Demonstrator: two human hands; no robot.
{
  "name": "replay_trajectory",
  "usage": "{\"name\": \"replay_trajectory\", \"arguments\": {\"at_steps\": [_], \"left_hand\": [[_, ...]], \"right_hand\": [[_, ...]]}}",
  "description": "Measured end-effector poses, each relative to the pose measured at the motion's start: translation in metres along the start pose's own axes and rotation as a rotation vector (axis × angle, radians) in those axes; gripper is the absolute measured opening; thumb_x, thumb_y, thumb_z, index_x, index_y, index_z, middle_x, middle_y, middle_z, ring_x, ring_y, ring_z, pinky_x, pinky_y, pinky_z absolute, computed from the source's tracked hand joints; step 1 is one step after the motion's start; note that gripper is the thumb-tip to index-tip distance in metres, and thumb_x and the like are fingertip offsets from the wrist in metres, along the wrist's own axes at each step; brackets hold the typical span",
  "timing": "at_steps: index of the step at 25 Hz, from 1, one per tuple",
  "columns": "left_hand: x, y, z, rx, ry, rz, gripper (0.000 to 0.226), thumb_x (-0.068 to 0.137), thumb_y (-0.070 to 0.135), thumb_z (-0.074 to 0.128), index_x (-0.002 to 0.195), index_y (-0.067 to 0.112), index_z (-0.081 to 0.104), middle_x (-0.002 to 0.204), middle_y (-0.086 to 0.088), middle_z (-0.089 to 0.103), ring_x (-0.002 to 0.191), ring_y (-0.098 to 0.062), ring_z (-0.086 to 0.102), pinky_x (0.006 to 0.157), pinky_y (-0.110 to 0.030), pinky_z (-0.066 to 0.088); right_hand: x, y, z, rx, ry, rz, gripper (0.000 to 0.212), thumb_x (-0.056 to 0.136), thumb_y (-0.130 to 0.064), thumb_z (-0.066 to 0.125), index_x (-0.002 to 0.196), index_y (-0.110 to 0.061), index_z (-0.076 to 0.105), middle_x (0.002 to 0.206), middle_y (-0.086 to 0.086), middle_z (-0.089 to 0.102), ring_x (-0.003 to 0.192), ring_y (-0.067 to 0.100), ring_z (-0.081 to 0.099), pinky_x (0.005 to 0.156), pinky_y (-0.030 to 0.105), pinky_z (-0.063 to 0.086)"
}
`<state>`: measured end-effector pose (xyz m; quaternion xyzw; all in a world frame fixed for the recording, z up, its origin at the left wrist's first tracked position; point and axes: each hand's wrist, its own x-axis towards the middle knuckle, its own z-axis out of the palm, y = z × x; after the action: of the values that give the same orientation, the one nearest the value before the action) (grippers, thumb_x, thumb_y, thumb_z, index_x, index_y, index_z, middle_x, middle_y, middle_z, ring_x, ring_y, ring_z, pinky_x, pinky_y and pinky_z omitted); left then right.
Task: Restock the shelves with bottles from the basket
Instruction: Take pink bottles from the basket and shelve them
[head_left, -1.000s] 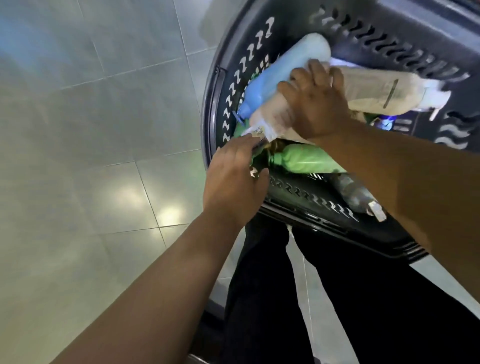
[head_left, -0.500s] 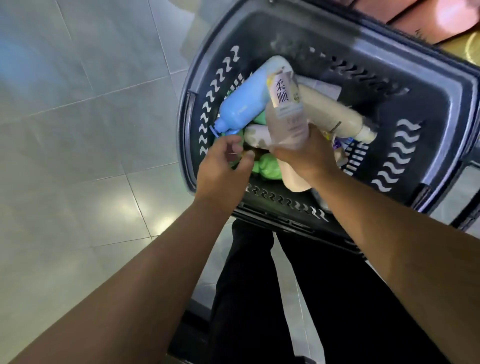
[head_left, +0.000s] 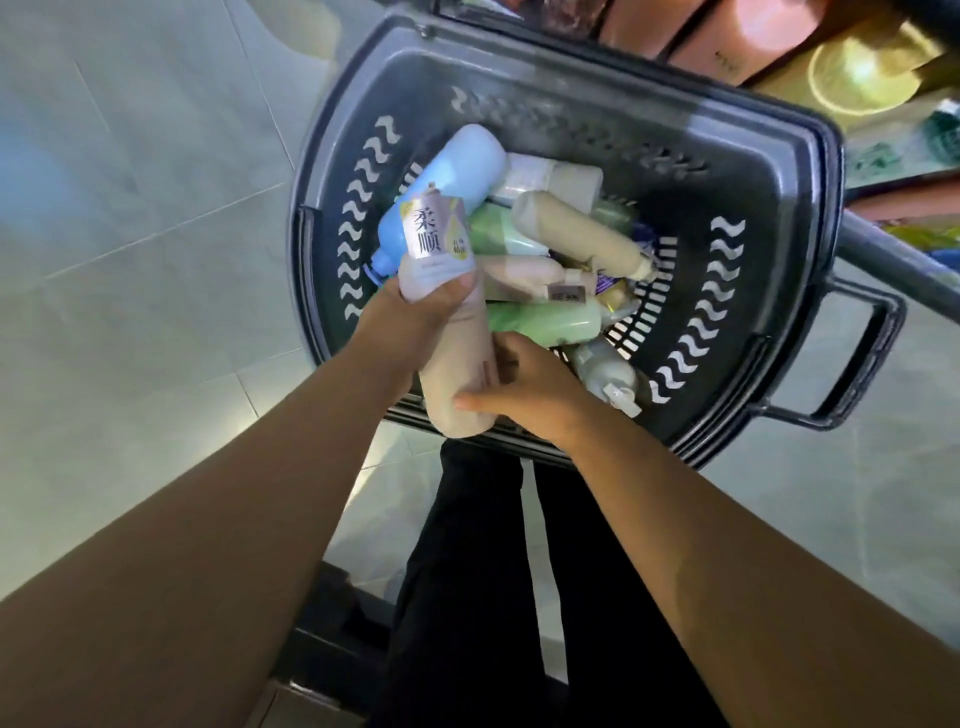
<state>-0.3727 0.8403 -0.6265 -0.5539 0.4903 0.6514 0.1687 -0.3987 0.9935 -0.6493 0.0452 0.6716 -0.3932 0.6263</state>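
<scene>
The tiled floor (head_left: 130, 208) fills the left side. To its right is a dark basket (head_left: 779, 171) with many bottles heaped inside. The beige bottle (head_left: 457, 364) is held in both hands over the near left part of the basket. Its long axis runs away from the person, the far end leaning a little to the left. The labelled end points away, in front of a blue bottle (head_left: 447, 171). The plain round end points toward the person and lies over the near rim. The left hand (head_left: 410, 325) grips the bottle around the middle, thumb across the front just under the label. The right hand (head_left: 530, 384) holds the lower part from the right, fingers curled on it, thumb across it near the round end.
</scene>
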Motion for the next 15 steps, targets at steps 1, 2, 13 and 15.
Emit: {"name": "replay_trajectory", "arguments": {"at_steps": [1, 2, 13, 15], "left_hand": [[0.000, 0.000, -0.003, 0.002, 0.005, 0.010, 0.023, 0.079, 0.031, 0.080, 0.097, 0.025, 0.068, 0.105, -0.007, 0.074, 0.098, -0.028, 0.071, 0.088, -0.050, 0.057], [0.000, 0.001, -0.006, 0.010, 0.014, 0.020, 0.030, 0.072, 0.036, 0.082, 0.098, 0.027, 0.069, 0.106, -0.006, 0.074, 0.098, -0.028, 0.071, 0.088, -0.051, 0.057], [0.023, -0.013, -0.038, -0.152, 0.014, 0.013, 0.018, 0.081, 0.030, 0.078, 0.096, 0.026, 0.068, 0.101, -0.005, 0.075, 0.095, -0.027, 0.072, 0.086, -0.049, 0.058], [0.026, -0.014, -0.041, -0.182, 0.008, -0.002, 0.024, 0.079, 0.031, 0.078, 0.100, 0.024, 0.068, 0.101, -0.004, 0.075, 0.093, -0.026, 0.072, 0.084, -0.048, 0.059]], "right_hand": [[0.003, 0.003, -0.004, 0.029, 0.003, 0.029, 0.083, 0.062, -0.034, 0.088, 0.133, -0.016, 0.051, 0.123, -0.002, 0.063, 0.110, 0.014, 0.061, 0.097, 0.040, 0.050], [0.005, 0.003, -0.010, 0.092, 0.035, 0.084, 0.078, 0.070, -0.034, 0.084, 0.137, -0.014, 0.048, 0.126, 0.001, 0.061, 0.110, 0.016, 0.060, 0.098, 0.038, 0.049], [0.128, -0.016, -0.015, 0.827, 0.585, 0.452, 0.080, 0.068, -0.052, 0.079, 0.134, -0.023, 0.046, 0.122, 0.004, 0.054, 0.100, 0.024, 0.059, 0.080, 0.037, 0.054], [0.139, -0.024, -0.008, 0.790, 0.701, 0.505, 0.093, 0.063, -0.054, 0.081, 0.140, -0.019, 0.042, 0.131, 0.003, 0.053, 0.108, 0.025, 0.057, 0.090, 0.036, 0.048]]}}
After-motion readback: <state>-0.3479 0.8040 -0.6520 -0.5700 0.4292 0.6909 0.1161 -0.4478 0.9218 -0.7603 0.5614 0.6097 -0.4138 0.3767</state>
